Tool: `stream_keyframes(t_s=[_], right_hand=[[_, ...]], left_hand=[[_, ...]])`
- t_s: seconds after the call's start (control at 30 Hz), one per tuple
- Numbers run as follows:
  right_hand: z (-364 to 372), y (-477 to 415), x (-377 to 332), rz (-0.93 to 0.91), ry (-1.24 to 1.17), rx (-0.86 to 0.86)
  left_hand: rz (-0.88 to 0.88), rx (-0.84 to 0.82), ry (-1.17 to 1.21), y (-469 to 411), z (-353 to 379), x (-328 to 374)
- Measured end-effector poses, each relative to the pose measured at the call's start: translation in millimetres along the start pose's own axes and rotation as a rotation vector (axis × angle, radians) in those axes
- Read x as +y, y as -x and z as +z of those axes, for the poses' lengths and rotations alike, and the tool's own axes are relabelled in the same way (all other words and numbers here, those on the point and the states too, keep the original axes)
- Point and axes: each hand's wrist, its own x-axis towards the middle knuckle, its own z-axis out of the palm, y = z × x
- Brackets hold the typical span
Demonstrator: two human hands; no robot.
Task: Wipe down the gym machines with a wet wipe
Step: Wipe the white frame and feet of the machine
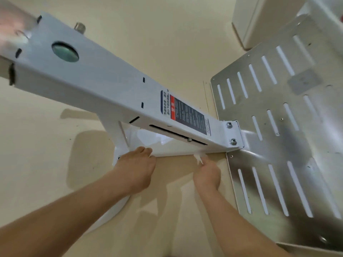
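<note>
A white beam (104,84) of the gym machine goes from the upper left down to the right. In its top face is a round green window (65,51). Under the beam stands a white base (118,145) on the beige floor (37,145).

The left hand (135,167) reaches to the lower edge of this white part. Its fingers (145,150) lie close together and their tips touch the edge. If they hook around it, I cannot tell.

Further right on the beam is a warning label (185,115). Below it, the right hand (207,173) holds the wipe (198,157). The fingers are curled and pinch the wipe. It is crumpled and white, and it sticks up out of the hand and touches the lower edge of the beam.

Two bolts (231,133) fix the end of the beam. On the right lies a shiny metal plate (274,149) with long slots.
</note>
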Motion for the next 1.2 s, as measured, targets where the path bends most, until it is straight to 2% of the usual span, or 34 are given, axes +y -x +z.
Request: stream_keyframes(t_s=[0.03, 0.1, 0.17, 0.23, 0.3, 0.37, 0.43, 0.57, 0.7, 0.87, 0.93, 1.0, 1.13, 1.2], right_hand=[[-16.3, 6.8, -4.5, 0.141, -0.152, -0.026], [-53.8, 24.1, -17.4, 0.305, -0.535, -0.165], [-97.9, 45.1, -40.3, 0.396, -0.878, -0.335], [-140.3, 65.1, -67.7, 0.405, -1.046, -0.46], [-176.3, 82.9, -97.2, 0.336, -1.053, -0.542], [-206.5, 101.5, -128.1, 0.277, -0.977, -0.577], [-232.6, 121.6, -157.7, 0.257, -0.922, -0.576], [-272.9, 163.9, -211.2, 0.318, -0.902, -0.467], [-307.2, 200.5, -263.0, 0.385, -0.993, -0.404], [-347.4, 221.6, -326.9, 0.488, -1.15, -0.558], [-360.4, 218.8, -346.4, 0.436, -1.077, -0.619], [-372.2, 212.4, -363.0, 0.37, -0.946, -0.648], [-383.0, 193.3, -390.4, 0.194, -0.619, -0.729], [-385.5, 183.9, -409.5, 0.094, -0.553, -0.829]], left_hand=[[-0.019, -0.002, 0.112, 7.2, -14.1, 3.4], [-0.033, -0.022, 0.4, 23.5, -43.3, 13.1], [-0.09, -0.012, 0.732, 42.2, -74.4, 26.4], [-0.256, -0.027, 1.174, 59.9, -107.3, 38.7], [-0.409, -0.053, 1.615, 75.8, -141.6, 46.8], [-0.437, -0.07, 1.913, 89.1, -172.4, 52.3], [-0.469, 0.024, 2.135, 104.0, -201.1, 54.1], [-0.557, 0.179, 2.452, 140.8, -252.2, 33.2], [-0.564, 0.218, 2.49, 181.3, -299.1, -1.5], [-0.601, 0.249, 2.462, 208.4, -347.5, -39.3], [-0.614, 0.279, 2.422, 207.0, -367.7, -49.9], [-0.618, 0.341, 2.278, 200.3, -388.7, -56.2], [-0.523, 0.371, 2.07, 183.8, -434.8, -63.5], [-0.472, 0.357, 2.048, 172.9, -461.9, -69.1]])
